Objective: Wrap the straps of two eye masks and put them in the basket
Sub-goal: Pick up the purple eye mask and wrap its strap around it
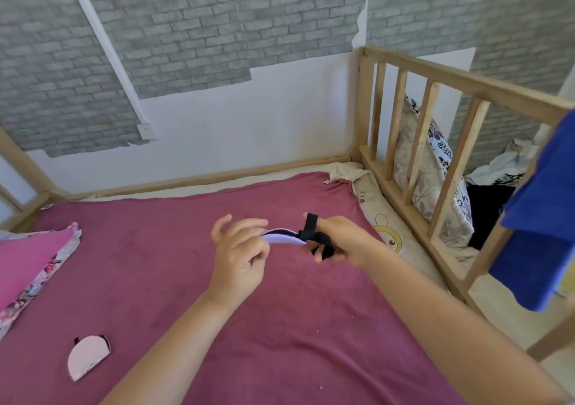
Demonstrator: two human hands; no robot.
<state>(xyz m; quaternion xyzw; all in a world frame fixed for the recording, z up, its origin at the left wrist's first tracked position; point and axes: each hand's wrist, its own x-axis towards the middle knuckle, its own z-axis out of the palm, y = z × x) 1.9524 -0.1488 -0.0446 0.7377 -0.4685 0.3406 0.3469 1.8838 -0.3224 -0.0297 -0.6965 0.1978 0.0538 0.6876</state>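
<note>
Above the middle of the magenta plush bedspread (249,327), both bare hands work a pale lilac, black-edged fabric eye mask (281,237) held in the air between them. The left hand (239,255) sits at 9 o'clock of the mask; its thumb and forefinger are pinched together on the mask's left end, while its other fingers fan loosely upward and touch nothing. The right hand (343,239) sits at 3 o'clock of the mask, curled mostly closed, with the mask's black elastic strap (317,238) looped over its raised forefinger and running around its lower fingers, so the strap is caught on the hand rather than squeezed in a fist. The mask itself is seen nearly edge-on and bowed, its right end meeting the strap just beside the right fingers. A second eye mask, pale pink with a dark rim (87,356), lies flat on the bedspread at about 8 o'clock from the hands, well apart from them and untouched. A pink cushion with a floral border (29,264) lies at 9 o'clock, at the bedspread's left edge. A slatted wooden bed rail (451,143) runs along the right side from 1 to 4 o'clock, with a blue cloth (538,227) hanging at 3 o'clock.
</note>
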